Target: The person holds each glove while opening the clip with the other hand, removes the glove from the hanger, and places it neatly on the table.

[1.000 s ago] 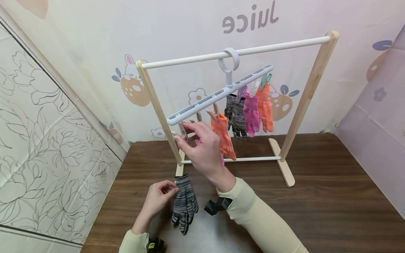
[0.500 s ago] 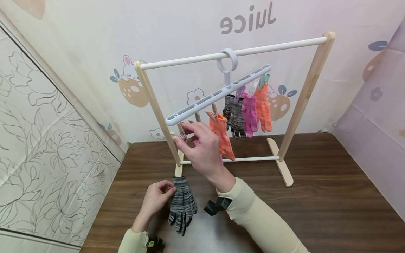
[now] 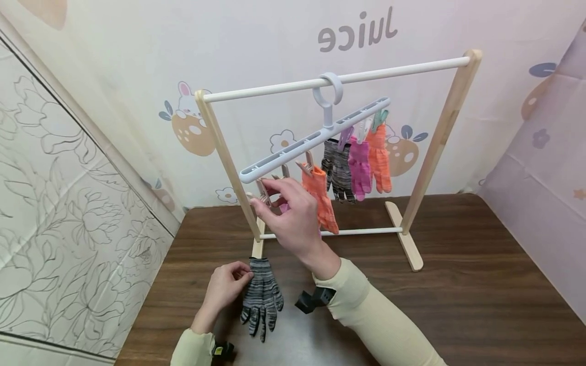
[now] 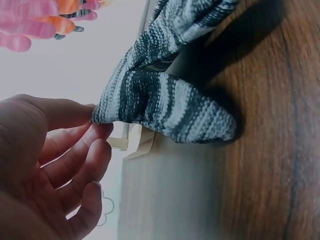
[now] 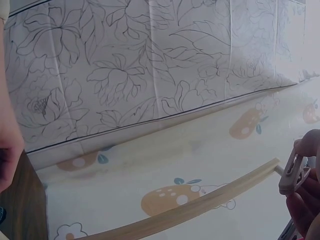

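Left hand's [image 3: 226,285] grip: thin pinch on gray glove [image 3: 262,297] edge, glove low, left of centre. Right hand's [image 3: 293,213] grip: clip [image 5: 288,182] pinched, mid-left. I'd squeeze clip wide, feed cuff [image 3: 258,260] in flat.

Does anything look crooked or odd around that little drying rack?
Two things. The gray hanger sits askew to the white rail it hooks over, its left end lower in the head view, perhaps simply swiveled. And the printed word "Juice" reads backwards.
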`<action>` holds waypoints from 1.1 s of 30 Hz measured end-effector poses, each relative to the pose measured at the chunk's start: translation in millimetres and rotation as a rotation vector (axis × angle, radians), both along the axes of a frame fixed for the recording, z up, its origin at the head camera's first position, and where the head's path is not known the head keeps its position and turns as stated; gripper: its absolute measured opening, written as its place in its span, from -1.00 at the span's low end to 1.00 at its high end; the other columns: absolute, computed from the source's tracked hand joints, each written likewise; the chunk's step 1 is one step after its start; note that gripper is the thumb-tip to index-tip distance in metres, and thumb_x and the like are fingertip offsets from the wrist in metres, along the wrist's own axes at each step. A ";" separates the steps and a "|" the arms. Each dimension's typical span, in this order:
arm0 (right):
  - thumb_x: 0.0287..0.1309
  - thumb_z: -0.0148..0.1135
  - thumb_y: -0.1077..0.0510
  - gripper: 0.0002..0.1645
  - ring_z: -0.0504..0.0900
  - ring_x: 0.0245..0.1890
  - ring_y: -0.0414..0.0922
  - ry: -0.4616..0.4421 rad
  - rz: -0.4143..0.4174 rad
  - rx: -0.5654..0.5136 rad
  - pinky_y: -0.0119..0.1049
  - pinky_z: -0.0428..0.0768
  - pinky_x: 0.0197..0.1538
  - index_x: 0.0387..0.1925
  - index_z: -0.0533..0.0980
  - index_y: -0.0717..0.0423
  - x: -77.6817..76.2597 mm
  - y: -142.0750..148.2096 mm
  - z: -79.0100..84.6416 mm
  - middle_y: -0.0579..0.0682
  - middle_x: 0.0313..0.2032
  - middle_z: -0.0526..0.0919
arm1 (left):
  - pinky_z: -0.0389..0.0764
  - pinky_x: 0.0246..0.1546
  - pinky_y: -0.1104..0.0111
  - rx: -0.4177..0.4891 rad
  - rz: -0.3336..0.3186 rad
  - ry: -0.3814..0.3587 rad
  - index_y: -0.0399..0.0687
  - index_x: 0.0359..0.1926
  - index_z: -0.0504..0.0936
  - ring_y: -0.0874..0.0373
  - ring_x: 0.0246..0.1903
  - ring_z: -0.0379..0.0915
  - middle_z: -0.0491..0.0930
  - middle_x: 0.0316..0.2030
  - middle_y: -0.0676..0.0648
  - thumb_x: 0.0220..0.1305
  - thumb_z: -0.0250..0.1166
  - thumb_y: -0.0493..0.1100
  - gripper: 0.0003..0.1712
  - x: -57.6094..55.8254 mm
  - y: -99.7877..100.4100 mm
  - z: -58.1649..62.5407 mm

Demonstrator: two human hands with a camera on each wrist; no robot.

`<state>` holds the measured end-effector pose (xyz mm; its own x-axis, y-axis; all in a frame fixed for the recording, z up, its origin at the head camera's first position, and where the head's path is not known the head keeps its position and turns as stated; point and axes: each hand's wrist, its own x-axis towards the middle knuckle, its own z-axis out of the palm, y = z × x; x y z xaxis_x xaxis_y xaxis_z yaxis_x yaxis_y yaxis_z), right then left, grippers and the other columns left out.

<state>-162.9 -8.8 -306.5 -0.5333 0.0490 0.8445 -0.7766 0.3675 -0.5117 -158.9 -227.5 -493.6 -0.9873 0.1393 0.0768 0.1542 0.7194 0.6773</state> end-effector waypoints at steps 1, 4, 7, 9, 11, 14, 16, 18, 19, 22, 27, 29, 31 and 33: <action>0.06 0.50 0.13 -0.60 0.63 -0.36 -0.16 -0.001 0.002 0.000 -0.39 0.60 -0.33 -0.06 0.66 0.22 0.2 0.2 -0.2 0.03 -0.25 0.68 | 0.45 -0.49 0.35 -0.006 0.001 0.001 0.06 -0.39 0.70 0.26 -0.55 0.42 0.57 -0.54 0.17 0.20 0.44 -0.15 -0.94 -0.2 -0.3 -0.9; 0.06 0.50 0.14 -0.59 0.63 -0.37 -0.16 -0.003 0.009 0.000 -0.36 0.61 -0.35 -0.05 0.65 0.22 0.6 1.0 -0.5 0.03 -0.25 0.68 | 0.46 -0.47 0.33 -0.026 -0.003 0.002 0.07 -0.39 0.70 0.27 -0.54 0.42 0.57 -0.54 0.19 0.20 0.44 -0.14 -0.93 -1.2 -0.9 -3.1; 0.05 0.50 0.14 -0.59 0.61 -0.39 -0.18 -0.002 0.011 -0.001 -0.33 0.61 -0.37 -0.05 0.65 0.22 0.7 1.6 -0.1 0.03 -0.25 0.68 | 0.47 -0.45 0.32 -0.038 -0.013 -0.002 0.08 -0.40 0.70 0.27 -0.52 0.43 0.58 -0.53 0.19 0.21 0.44 -0.13 -0.93 -1.8 -1.0 -4.0; 0.05 0.50 0.14 -0.59 0.61 -0.40 -0.19 0.002 0.012 -0.001 -0.34 0.60 -0.37 -0.05 0.65 0.22 0.9 1.8 0.6 0.03 -0.25 0.68 | 0.48 -0.44 0.32 -0.044 -0.018 -0.004 0.08 -0.39 0.70 0.27 -0.51 0.44 0.58 -0.53 0.19 0.21 0.44 -0.12 -0.93 -1.9 -0.6 -4.2; 0.05 0.50 0.14 -0.59 0.61 -0.40 -0.19 0.007 0.013 0.000 -0.35 0.60 -0.37 -0.05 0.65 0.22 1.0 1.9 1.1 0.03 -0.25 0.68 | 0.48 -0.43 0.31 -0.047 -0.018 -0.005 0.07 -0.39 0.70 0.28 -0.51 0.45 0.59 -0.52 0.19 0.21 0.43 -0.13 -0.93 -1.7 -0.2 -4.4; 0.06 0.50 0.15 -0.59 0.61 -0.37 -0.18 0.011 0.019 0.000 -0.33 0.61 -0.37 -0.05 0.65 0.22 0.9 1.8 1.2 0.03 -0.24 0.68 | 0.49 -0.43 0.31 -0.052 -0.014 -0.006 0.06 -0.39 0.70 0.28 -0.51 0.45 0.59 -0.52 0.18 0.21 0.43 -0.13 -0.93 -1.6 -0.3 -5.3; 0.05 0.50 0.15 -0.59 0.61 -0.36 -0.18 0.009 0.020 0.003 -0.31 0.61 -0.37 -0.05 0.65 0.22 0.9 1.9 0.7 0.03 -0.24 0.68 | 0.49 -0.43 0.31 -0.057 -0.010 -0.007 0.06 -0.40 0.70 0.28 -0.52 0.45 0.59 -0.53 0.18 0.20 0.43 -0.13 -0.93 -1.4 -0.8 -6.3; 0.05 0.50 0.15 -0.59 0.62 -0.35 -0.18 0.003 0.023 0.003 -0.30 0.62 -0.36 -0.05 0.65 0.21 0.9 1.8 0.5 0.03 -0.24 0.68 | 0.48 -0.43 0.31 -0.062 -0.006 -0.011 0.07 -0.40 0.70 0.28 -0.52 0.44 0.58 -0.54 0.18 0.20 0.44 -0.13 -0.92 -1.4 -1.5 -7.5; 0.06 0.51 0.14 -0.59 0.62 -0.34 -0.17 0.001 0.023 0.004 -0.31 0.62 -0.36 -0.05 0.65 0.21 1.2 2.0 0.8 0.03 -0.23 0.68 | 0.48 -0.43 0.30 -0.065 -0.005 -0.012 0.07 -0.40 0.69 0.27 -0.53 0.44 0.58 -0.54 0.18 0.20 0.44 -0.13 -0.92 -1.4 -1.5 -8.0; 0.06 0.51 0.14 -0.58 0.63 -0.34 -0.17 -0.004 0.026 0.003 -0.31 0.62 -0.35 -0.04 0.65 0.21 1.9 2.4 1.9 0.03 -0.22 0.68 | 0.47 -0.45 0.31 -0.072 -0.006 -0.018 0.07 -0.41 0.69 0.27 -0.54 0.43 0.57 -0.55 0.19 0.19 0.44 -0.13 -0.91 -1.3 -1.3 -9.8; 0.06 0.51 0.15 -0.59 0.65 -0.34 -0.18 -0.010 0.035 -0.001 -0.36 0.62 -0.34 -0.05 0.65 0.21 3.6 3.4 3.4 0.04 -0.22 0.68 | 0.46 -0.47 0.30 -0.069 -0.004 -0.020 0.07 -0.41 0.69 0.26 -0.55 0.42 0.58 -0.54 0.18 0.20 0.44 -0.13 -0.92 -1.3 0.2 -11.5; 0.06 0.51 0.15 -0.59 0.65 -0.33 -0.18 -0.014 0.040 0.001 -0.37 0.62 -0.33 -0.05 0.64 0.21 4.0 4.0 3.7 0.03 -0.21 0.68 | 0.45 -0.47 0.30 -0.068 0.001 -0.020 0.07 -0.40 0.69 0.27 -0.55 0.42 0.58 -0.54 0.18 0.19 0.44 -0.13 -0.92 -1.3 1.1 -11.5; 0.07 0.50 0.14 -0.59 0.64 -0.31 -0.18 -0.020 0.038 0.006 -0.38 0.62 -0.32 -0.04 0.64 0.21 4.2 4.3 3.9 0.03 -0.21 0.68 | 0.45 -0.46 0.30 -0.068 0.005 -0.020 0.06 -0.39 0.69 0.27 -0.55 0.42 0.58 -0.53 0.18 0.20 0.43 -0.13 -0.93 -1.4 1.5 -11.5; 0.08 0.50 0.14 -0.59 0.64 -0.31 -0.19 -0.024 0.034 0.010 -0.38 0.61 -0.32 -0.04 0.64 0.20 4.4 4.4 3.9 0.02 -0.21 0.68 | 0.46 -0.46 0.30 -0.069 0.008 -0.021 0.05 -0.38 0.69 0.27 -0.55 0.43 0.59 -0.53 0.18 0.20 0.43 -0.13 -0.93 -1.7 1.3 -11.3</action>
